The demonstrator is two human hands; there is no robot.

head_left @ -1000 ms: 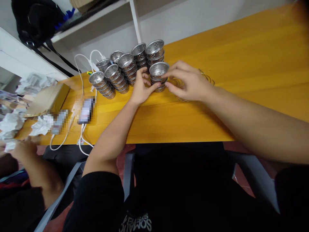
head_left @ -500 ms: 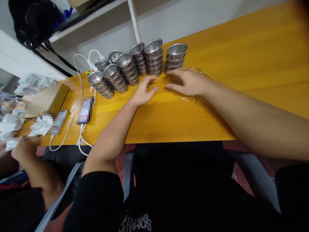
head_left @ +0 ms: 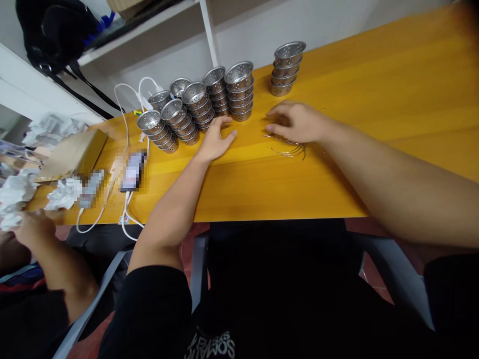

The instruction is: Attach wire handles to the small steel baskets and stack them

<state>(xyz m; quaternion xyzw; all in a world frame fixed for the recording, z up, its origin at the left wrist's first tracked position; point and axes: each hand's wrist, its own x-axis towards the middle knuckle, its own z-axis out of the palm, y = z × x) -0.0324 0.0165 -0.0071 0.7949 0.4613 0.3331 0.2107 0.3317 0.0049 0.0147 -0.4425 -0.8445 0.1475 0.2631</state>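
Observation:
Several stacks of perforated metal cups (head_left: 239, 92) stand close together at the back of the wooden table. One more stack (head_left: 285, 70) stands apart to their right, nearer the wall. My left hand (head_left: 217, 140) is just in front of the grouped stacks, thumb and fingers apart, holding nothing. Above some thin curved wires (head_left: 294, 151) is my right hand (head_left: 295, 122), its fingers bent and apart with nothing visible between them. Part of the wires is hidden beneath that hand.
Two phones (head_left: 133, 170) with white cables lie at the left. Beyond them are a cardboard box (head_left: 73, 152) and crumpled white wrapping (head_left: 63, 193). Another person's hand (head_left: 35, 227) holds white material at the far left. A shelf (head_left: 142, 31) is behind the table.
The separate cup stack has shifted back and right, away from my right hand. My right hand's fingers have bent more. My left hand has moved slightly left.

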